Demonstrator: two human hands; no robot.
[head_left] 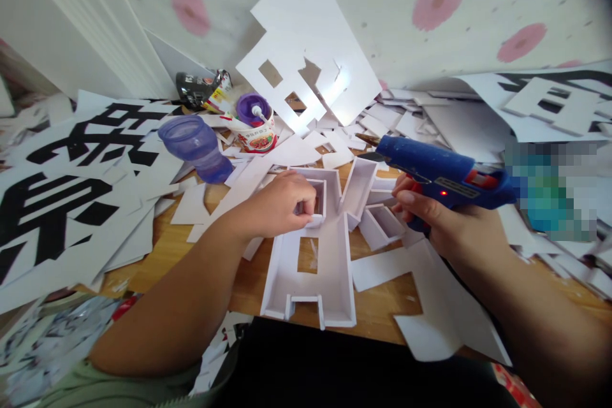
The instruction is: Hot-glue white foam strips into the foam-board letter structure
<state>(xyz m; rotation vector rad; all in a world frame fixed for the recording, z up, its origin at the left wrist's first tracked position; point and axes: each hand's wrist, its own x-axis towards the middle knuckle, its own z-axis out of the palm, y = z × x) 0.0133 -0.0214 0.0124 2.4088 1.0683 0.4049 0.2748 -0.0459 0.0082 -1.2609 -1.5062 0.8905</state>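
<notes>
The white frame lies at the tabletop's near edge, long axis pointing away. The left hand, nearer it, curls over its far-left part, grip unclear; the right hand grips a glue gun rightward.

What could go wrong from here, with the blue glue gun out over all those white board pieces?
Burn: the blue glue gun in the right hand shows a lit red light, so its tip may be hot; swinging it toward the left hand could scald fingers.
Drips: the tip points over loose white offcuts, which stray glue might stick together.
Knock: the long white walled board form reaches the wooden table's near edge; a bump might dislodge it.
</notes>
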